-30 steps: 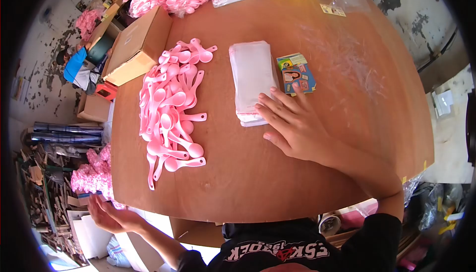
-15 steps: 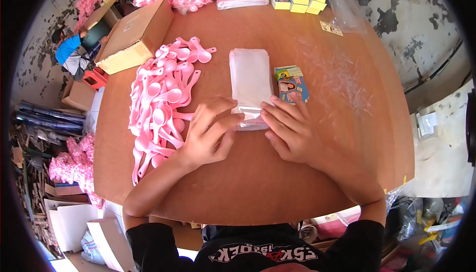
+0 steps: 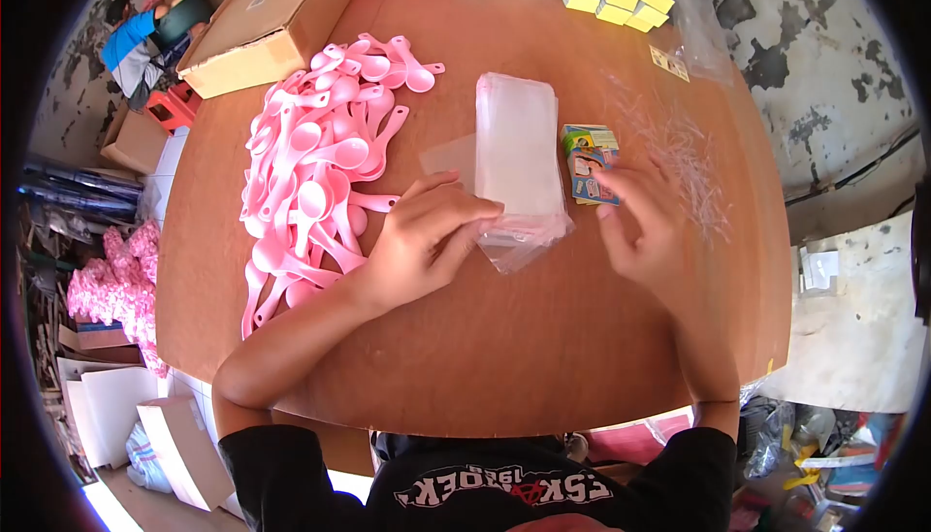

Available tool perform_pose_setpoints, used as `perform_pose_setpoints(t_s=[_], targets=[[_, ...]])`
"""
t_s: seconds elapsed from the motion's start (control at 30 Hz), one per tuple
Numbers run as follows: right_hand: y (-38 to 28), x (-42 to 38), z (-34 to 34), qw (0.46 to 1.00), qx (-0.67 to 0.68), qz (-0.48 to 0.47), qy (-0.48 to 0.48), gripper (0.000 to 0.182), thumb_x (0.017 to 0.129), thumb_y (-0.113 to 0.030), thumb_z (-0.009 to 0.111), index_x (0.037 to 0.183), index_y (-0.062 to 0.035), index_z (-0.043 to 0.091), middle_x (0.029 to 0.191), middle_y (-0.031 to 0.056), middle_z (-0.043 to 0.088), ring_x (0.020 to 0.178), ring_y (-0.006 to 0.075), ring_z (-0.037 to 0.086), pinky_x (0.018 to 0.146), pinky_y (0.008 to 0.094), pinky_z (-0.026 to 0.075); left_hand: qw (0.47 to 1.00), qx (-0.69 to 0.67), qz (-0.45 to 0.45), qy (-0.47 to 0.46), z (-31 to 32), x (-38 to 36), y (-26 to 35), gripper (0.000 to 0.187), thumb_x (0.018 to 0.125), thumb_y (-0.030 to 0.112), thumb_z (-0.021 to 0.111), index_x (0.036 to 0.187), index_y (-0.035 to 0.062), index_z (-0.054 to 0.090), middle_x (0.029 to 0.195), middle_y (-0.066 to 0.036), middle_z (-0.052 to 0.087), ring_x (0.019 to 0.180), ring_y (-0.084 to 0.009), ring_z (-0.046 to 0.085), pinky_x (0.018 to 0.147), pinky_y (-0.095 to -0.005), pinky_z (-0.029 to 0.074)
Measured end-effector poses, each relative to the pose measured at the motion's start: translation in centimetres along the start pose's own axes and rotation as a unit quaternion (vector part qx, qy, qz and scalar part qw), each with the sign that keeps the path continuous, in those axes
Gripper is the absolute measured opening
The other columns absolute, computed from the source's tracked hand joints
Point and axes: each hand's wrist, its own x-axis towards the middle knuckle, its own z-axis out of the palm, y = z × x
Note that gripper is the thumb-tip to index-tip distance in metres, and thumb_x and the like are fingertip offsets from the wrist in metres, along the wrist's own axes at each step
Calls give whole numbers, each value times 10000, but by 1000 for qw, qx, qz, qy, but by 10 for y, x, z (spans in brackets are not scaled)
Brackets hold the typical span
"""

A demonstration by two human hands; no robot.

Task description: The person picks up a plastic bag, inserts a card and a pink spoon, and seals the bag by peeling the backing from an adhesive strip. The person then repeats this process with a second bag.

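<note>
right hand [image 3: 645, 226] is arching in from the lower right, thumb and index fingers spreading apart; the index tip is meeting the small stack of blue-and-green printed cards [image 3: 589, 159], right of centre. those cards are lying up and to the left of that nearer hand, long axis running up the frame. left hand [image 3: 415, 246] is bending palm-down, fingers bunching at the clear plastic bags [image 3: 517, 149], centre; whether they're clamping film, can't tell.
</note>
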Motion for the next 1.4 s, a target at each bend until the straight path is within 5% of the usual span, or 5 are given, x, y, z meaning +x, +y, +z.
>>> perform_pose_setpoints(t_s=[0.27, 0.6, 0.7, 1.03, 1.4], targets=[[25, -6, 5, 991, 24, 96, -88, 231, 761, -48, 728, 986, -34, 681, 981, 92, 675, 941, 307, 617, 853, 392, 495, 978, -144, -152, 2, -2, 3, -2, 127, 879, 4, 654, 1001, -16, 686, 909, -118, 709, 749, -160, 670, 666, -260, 540], [29, -10, 1, 992, 37, 103, -56, 90, 839, -41, 677, 916, 1, 661, 854, 121, 655, 768, 281, 634, 703, 360, 503, 978, -151, -145, -9, -5, 6, 1, 100, 897, 28, 648, 961, -35, 692, 889, -122, 706, 769, -160, 682, 692, -270, 546], [11, -13, -3, 964, 116, 220, 90, 76, 906, -56, 628, 930, 17, 627, 804, 115, 631, 696, 208, 629, 605, 313, 468, 974, -151, -171, -12, -8, 4, 3, 115, 912, 41, 648, 972, -45, 697, 915, -120, 715, 823, -158, 670, 772, -289, 526], [-28, -17, -15, 968, 237, 57, 55, 95, 908, -54, 655, 945, 23, 613, 802, 117, 663, 629, 114, 592, 560, 238, 468, 966, -183, -183, -21, -6, 1, -2, 101, 875, -45, 634, 948, -31, 703, 855, -109, 712, 798, -158, 655, 786, -318, 522], [-23, -21, -6, 976, 195, 40, 92, 73, 855, 48, 646, 912, 36, 603, 815, 160, 672, 738, 227, 685, 625, 285, 530, 986, -160, -26, -23, -3, 4, -8, 149, 793, -81, 681, 923, -15, 711, 835, -104, 705, 764, -222, 674, 803, -375, 501]])
